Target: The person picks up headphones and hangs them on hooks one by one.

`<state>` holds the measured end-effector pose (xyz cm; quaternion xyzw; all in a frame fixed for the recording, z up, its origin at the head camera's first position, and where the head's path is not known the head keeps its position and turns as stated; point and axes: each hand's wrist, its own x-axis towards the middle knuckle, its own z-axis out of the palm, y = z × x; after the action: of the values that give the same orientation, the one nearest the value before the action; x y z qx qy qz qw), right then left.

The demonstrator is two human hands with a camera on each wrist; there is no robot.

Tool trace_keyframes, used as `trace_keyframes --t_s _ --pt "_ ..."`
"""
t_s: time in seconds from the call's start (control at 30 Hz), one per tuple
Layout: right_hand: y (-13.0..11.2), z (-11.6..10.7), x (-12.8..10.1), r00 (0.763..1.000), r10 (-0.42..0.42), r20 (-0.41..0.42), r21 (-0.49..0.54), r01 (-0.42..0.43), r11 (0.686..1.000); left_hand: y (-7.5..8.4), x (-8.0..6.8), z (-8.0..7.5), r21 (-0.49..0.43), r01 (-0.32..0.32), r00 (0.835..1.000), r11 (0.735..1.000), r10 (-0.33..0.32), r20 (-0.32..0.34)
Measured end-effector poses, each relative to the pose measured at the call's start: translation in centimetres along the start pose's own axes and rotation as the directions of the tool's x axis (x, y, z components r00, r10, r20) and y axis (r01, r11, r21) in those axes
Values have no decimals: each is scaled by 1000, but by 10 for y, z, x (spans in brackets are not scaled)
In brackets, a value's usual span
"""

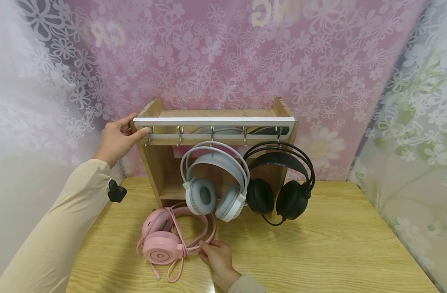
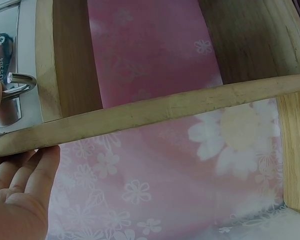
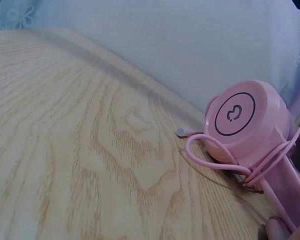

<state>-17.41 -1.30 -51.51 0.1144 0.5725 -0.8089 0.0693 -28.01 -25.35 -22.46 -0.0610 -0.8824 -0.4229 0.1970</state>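
My left hand [image 1: 116, 139] grips the upper left corner of a wooden rack [image 1: 149, 167], its thumb on the front strip beside the leftmost metal hook. In the left wrist view, its fingers [image 2: 42, 172] lie along the outside of the side panel [image 2: 155, 111]. Pink headphones [image 1: 160, 247] lie on the table before the rack, their cable wound around the band and an earcup. My right hand [image 1: 220, 260] pinches the headband at its near right side. From the right wrist view, the pink earcup [image 3: 240, 117] stands tilted beside the loose cable end.
White headphones [image 1: 218, 159] hang from the middle of the rack, and black headphones [image 1: 294, 199] hang at its right end. Several metal hooks [image 1: 179, 136] line the front strip [image 1: 216, 121]. Flowered curtains [image 1: 223, 61] surround the wooden table [image 1: 337, 244].
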Motion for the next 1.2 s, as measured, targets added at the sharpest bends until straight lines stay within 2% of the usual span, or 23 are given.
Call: trace_keyframes --t_s 0.2,0.4,0.7,1.0,1.2 --pt "-4 3 -3 999 -3 33 41 2 999 2 0 0 -11 -3 1000 1000 3 12" --pt "-12 3 -6 996 -5 93 6 4 1000 1 0 0 -7 -1 1000 1000 1 5" --pt "-16 4 -7 990 20 141 -9 -19 1000 0 1 0 -23 -2 1000 1000 2 -5" --pt "-18 15 -9 986 7 167 23 -11 1000 1 -1 0 -19 19 1000 1000 -19 23" --pt "-21 20 -9 983 18 183 47 -27 999 1 -1 -1 -24 15 1000 1000 -14 14"
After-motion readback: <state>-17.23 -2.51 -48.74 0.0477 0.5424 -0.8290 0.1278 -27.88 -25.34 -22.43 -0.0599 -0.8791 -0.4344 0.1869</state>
